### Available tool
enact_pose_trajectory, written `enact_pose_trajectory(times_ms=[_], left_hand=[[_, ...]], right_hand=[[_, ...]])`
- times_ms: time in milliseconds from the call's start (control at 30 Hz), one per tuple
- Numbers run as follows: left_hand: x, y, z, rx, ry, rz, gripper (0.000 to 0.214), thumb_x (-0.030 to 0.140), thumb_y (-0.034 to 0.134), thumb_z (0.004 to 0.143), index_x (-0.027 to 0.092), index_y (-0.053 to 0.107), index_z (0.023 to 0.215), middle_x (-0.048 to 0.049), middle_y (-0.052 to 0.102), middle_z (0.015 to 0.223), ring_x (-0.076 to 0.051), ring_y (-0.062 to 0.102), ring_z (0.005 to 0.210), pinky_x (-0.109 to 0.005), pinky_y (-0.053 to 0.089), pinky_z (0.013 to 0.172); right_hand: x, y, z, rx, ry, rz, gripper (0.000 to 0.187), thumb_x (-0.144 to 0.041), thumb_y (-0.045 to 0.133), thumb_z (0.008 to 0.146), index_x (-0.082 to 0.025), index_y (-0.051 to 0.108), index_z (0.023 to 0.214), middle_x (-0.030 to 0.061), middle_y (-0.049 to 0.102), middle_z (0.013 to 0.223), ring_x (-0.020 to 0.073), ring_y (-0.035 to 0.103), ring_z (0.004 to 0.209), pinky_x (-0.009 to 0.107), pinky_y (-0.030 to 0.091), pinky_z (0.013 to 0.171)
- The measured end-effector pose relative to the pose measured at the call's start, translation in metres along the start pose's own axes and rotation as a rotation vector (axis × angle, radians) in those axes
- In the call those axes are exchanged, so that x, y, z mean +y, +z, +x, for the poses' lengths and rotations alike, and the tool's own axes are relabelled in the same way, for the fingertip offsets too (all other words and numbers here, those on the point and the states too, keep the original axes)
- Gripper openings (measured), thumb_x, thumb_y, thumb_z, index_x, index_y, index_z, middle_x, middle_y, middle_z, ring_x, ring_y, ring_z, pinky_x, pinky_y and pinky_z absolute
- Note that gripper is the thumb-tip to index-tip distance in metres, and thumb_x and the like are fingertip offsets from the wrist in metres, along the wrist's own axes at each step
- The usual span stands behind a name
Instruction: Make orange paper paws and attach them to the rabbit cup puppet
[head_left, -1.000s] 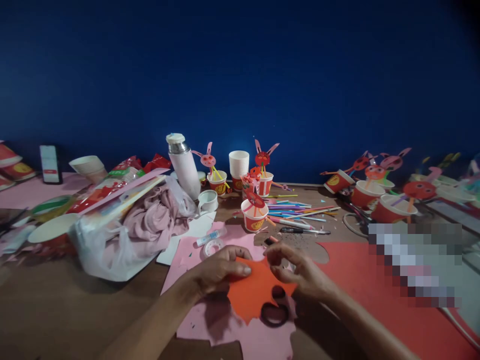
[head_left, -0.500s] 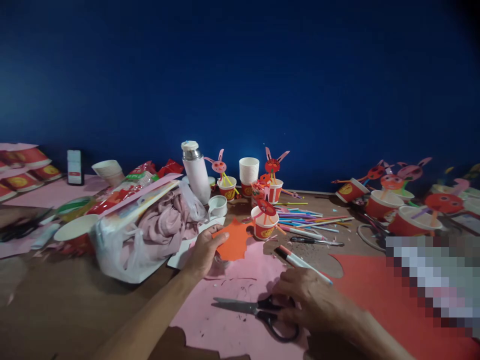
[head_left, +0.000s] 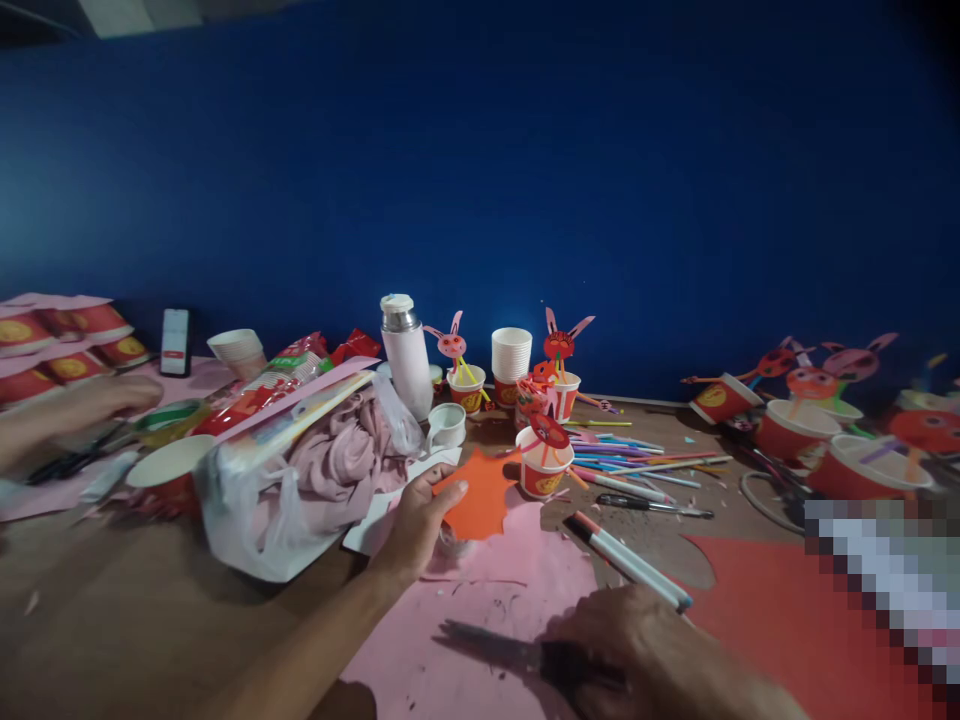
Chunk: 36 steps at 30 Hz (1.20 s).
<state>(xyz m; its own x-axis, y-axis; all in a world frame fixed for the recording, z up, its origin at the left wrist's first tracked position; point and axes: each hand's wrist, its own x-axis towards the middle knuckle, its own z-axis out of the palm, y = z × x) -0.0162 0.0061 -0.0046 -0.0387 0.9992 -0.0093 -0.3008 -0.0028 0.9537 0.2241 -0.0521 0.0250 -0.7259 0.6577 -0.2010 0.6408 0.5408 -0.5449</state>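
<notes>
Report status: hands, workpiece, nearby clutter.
Left hand pinching jagged-edged orange paper. Right hand gripping scissors, blurred, over pink paper. Closest clutter: white marker just beyond right hand.

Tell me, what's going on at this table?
A person's left hand holds a jagged piece of orange paper, while the right hand grips black-handled scissors over a pink sheet. Beyond them, some paper cups with rabbit-eared faces stand on the table. Another person's hand shows, blurred, at the left.
</notes>
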Motion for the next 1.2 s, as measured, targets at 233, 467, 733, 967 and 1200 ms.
enact_pose_trajectory(times_ms=[233,467,733,967,1200], left_hand=[[0.012,-0.003,-0.003,-0.014,0.028,-0.167,0.029,0.03,0.065,0.065,0.014,0.055,0.087,-0.002,0.065,0.07,-0.015,0.062,0.061,-0.023,0.046,0.054],[0.016,0.002,-0.013,-0.08,-0.089,-0.264,0.036,0.034,0.068,0.063,0.015,0.053,0.088,-0.0007,0.061,0.064,-0.01,0.053,0.048,-0.017,0.035,0.036],[0.01,0.008,-0.023,-0.135,-0.111,-0.311,0.038,0.032,0.07,0.062,0.015,0.052,0.091,-0.0035,0.063,0.078,-0.009,0.055,0.053,-0.015,0.036,0.037],[0.003,0.02,-0.032,-0.191,-0.187,-0.308,0.031,0.028,0.071,0.063,0.015,0.055,0.085,-0.0001,0.062,0.069,-0.011,0.059,0.058,-0.021,0.049,0.055],[0.001,0.015,-0.026,-0.012,-0.154,-0.23,0.032,0.03,0.068,0.066,0.017,0.054,0.092,0.0018,0.06,0.072,-0.007,0.054,0.052,-0.013,0.033,0.035]], right_hand=[[0.014,-0.021,-0.002,-0.054,0.059,0.62,0.029,-0.024,0.06,0.069,-0.019,0.062,0.098,0.0005,0.059,0.074,0.0102,0.052,0.063,0.02,0.04,0.057],[0.043,-0.002,0.002,0.169,-0.121,0.767,0.072,-0.069,0.056,0.06,-0.023,0.05,0.116,0.008,0.055,0.086,0.0191,0.052,0.073,0.032,0.045,0.065],[0.031,0.001,0.01,0.171,-0.007,0.777,0.069,-0.07,0.05,0.065,-0.019,0.052,0.112,0.0033,0.052,0.075,0.0135,0.047,0.061,0.025,0.04,0.054],[0.028,0.012,0.012,0.273,-0.059,0.792,0.058,-0.064,0.05,0.071,-0.02,0.054,0.108,0.006,0.055,0.083,0.0182,0.051,0.073,0.03,0.042,0.064],[0.029,0.013,0.013,0.311,-0.069,0.836,0.068,-0.067,0.051,0.067,-0.019,0.052,0.115,0.0054,0.054,0.08,0.0165,0.049,0.066,0.027,0.04,0.057]])
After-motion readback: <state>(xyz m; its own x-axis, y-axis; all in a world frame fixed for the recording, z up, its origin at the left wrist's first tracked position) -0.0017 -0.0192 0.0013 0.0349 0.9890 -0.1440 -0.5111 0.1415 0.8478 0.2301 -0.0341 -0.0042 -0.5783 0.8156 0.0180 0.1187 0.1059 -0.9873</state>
